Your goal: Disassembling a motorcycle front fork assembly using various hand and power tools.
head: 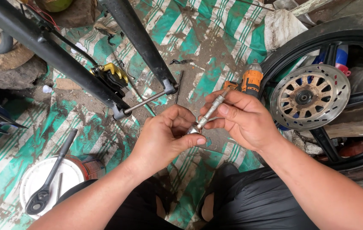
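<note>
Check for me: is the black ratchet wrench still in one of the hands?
No. The black ratchet wrench lies on the white bucket lid, while both the left hand and right hand hold a silver metal rod.

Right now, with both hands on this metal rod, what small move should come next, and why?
Probably turn the socket end with the left hand while the right hand steadies the metal rod. Both hands already pinch it, the left at the lower socket end, the right around the shaft, and it is lifted off the striped tarp.
</note>
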